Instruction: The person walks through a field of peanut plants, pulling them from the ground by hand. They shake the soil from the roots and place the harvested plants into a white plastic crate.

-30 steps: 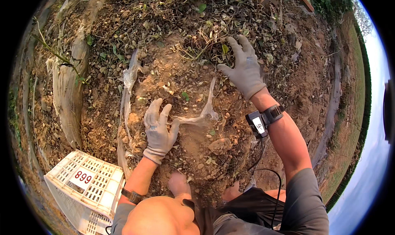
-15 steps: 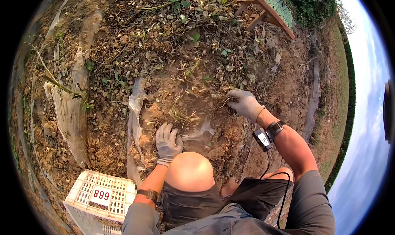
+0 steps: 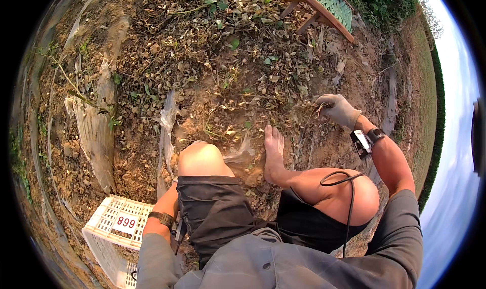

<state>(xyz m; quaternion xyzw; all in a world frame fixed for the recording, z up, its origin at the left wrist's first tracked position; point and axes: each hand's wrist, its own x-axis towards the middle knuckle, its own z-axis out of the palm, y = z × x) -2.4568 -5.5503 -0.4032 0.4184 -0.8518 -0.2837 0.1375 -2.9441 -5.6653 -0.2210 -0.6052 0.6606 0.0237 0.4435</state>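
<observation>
My right hand (image 3: pixel 341 111), in a pale grey work glove, is out to the right over the soil. Its fingers are closed on a small bunch of dry plant stems (image 3: pixel 319 109). My left hand (image 3: pixel 193 143) is almost wholly hidden behind my left knee; only a sliver shows at the knee's top edge, so its fingers cannot be read. Withered stalks and leaves (image 3: pixel 217 124) lie on the brown soil ahead of my knees. A torn strip of clear plastic film (image 3: pixel 240 151) pokes from the dirt between my knee and bare foot.
A white plastic crate (image 3: pixel 109 220) with slotted sides stands at lower left. Long strips of plastic film (image 3: pixel 166 132) run along the soil on the left. A wooden-framed seat with green webbing (image 3: pixel 329 3) is at the far right. Dry leaf litter (image 3: pixel 202 51) covers the ground ahead.
My right hand has moved right, away from the stalks in the middle. My left hand has slipped behind the knee. My knees have spread and a bare foot now shows.
</observation>
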